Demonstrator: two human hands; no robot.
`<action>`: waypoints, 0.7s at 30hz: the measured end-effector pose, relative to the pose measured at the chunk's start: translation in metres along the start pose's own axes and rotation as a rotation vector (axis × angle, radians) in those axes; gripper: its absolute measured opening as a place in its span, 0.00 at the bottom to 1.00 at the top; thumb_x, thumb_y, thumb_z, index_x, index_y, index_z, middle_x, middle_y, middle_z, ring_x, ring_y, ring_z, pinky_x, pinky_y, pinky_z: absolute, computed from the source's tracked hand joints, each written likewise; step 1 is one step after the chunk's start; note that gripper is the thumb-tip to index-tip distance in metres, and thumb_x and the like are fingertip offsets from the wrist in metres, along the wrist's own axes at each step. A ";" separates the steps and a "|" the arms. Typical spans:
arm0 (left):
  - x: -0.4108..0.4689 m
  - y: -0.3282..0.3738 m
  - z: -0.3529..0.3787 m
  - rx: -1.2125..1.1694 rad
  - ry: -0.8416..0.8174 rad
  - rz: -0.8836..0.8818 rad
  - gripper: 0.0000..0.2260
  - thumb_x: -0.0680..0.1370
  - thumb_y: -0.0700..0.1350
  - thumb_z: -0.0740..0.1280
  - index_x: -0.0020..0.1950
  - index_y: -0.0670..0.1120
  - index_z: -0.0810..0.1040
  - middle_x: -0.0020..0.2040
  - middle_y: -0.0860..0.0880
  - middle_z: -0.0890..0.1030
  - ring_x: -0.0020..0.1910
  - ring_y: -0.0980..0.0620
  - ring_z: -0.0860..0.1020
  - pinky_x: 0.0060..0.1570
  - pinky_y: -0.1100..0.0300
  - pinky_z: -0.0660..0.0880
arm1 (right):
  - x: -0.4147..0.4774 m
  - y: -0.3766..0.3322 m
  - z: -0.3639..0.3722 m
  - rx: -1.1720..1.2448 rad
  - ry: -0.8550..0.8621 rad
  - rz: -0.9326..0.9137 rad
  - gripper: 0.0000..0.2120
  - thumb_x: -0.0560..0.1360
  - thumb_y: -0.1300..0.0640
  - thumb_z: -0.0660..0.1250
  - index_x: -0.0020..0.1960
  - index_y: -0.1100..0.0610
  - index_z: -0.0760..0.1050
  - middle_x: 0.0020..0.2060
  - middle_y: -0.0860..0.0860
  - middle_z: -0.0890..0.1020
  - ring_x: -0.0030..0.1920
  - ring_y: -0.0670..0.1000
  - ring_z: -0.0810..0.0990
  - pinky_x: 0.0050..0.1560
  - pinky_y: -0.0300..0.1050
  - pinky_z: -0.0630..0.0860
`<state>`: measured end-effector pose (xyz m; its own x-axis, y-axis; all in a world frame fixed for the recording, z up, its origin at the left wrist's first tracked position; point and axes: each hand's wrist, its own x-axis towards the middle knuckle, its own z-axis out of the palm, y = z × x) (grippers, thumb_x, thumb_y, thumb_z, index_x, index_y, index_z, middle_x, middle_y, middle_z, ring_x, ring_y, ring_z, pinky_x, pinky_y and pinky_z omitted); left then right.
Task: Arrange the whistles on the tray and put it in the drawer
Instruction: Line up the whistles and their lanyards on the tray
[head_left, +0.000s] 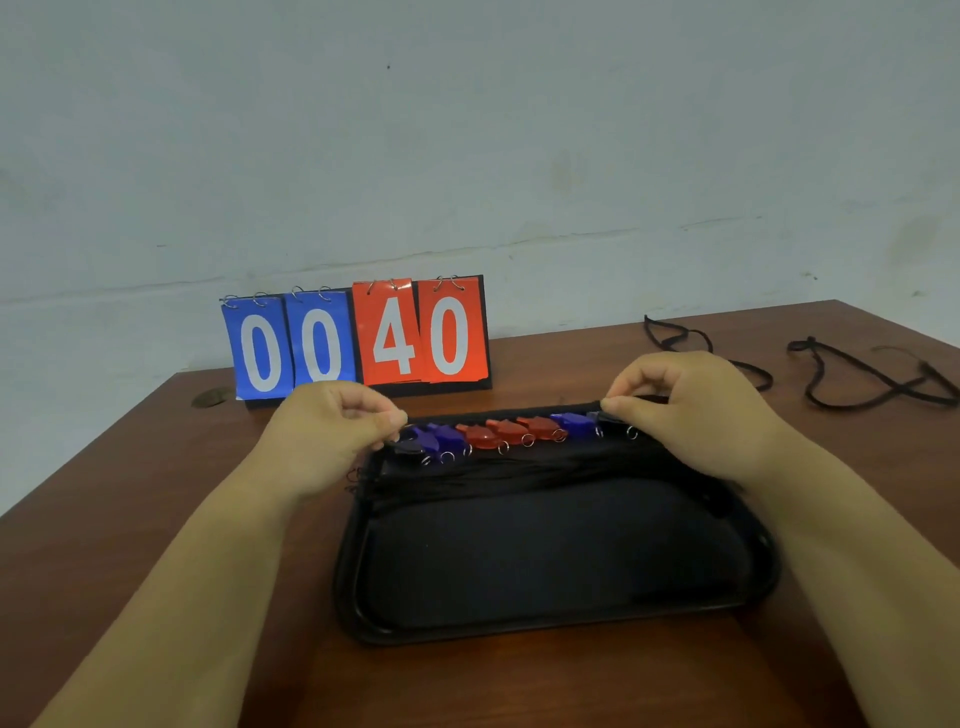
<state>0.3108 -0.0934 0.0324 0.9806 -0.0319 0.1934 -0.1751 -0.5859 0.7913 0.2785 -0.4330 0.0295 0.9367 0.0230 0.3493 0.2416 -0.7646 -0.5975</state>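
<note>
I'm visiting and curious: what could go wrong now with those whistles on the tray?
The whistles sit in a row by the far rim of the tray, with the left hand and right hand pinching at its ends; letting go or lifting the tray unevenly might scatter them. The black cords bunched below them could tangle.

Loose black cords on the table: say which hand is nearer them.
Right. The right hand pinches the whistle row's right end, just in front of the cords; the left hand pinches its left end, farther away.
</note>
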 end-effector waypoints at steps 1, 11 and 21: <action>-0.001 -0.004 0.001 0.063 -0.002 -0.012 0.03 0.77 0.47 0.75 0.43 0.51 0.87 0.38 0.53 0.87 0.41 0.54 0.84 0.46 0.60 0.78 | 0.000 0.001 -0.003 -0.049 0.002 -0.012 0.04 0.76 0.51 0.74 0.43 0.43 0.82 0.38 0.38 0.84 0.43 0.37 0.81 0.44 0.33 0.73; -0.007 -0.021 -0.004 0.318 -0.206 -0.056 0.05 0.76 0.47 0.76 0.40 0.53 0.87 0.40 0.56 0.86 0.44 0.57 0.83 0.44 0.63 0.75 | 0.004 0.019 -0.003 -0.301 -0.202 0.011 0.06 0.74 0.49 0.77 0.39 0.46 0.83 0.39 0.39 0.83 0.43 0.38 0.81 0.48 0.42 0.79; -0.003 -0.025 -0.006 0.420 -0.286 -0.091 0.03 0.74 0.47 0.77 0.40 0.52 0.87 0.42 0.56 0.85 0.46 0.56 0.82 0.48 0.59 0.78 | 0.006 0.014 0.006 -0.363 -0.339 0.082 0.04 0.74 0.49 0.76 0.42 0.46 0.84 0.44 0.41 0.83 0.48 0.43 0.81 0.54 0.47 0.80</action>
<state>0.3113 -0.0737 0.0151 0.9854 -0.1510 -0.0782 -0.0947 -0.8694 0.4849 0.2892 -0.4398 0.0183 0.9931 0.1154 0.0216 0.1165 -0.9459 -0.3029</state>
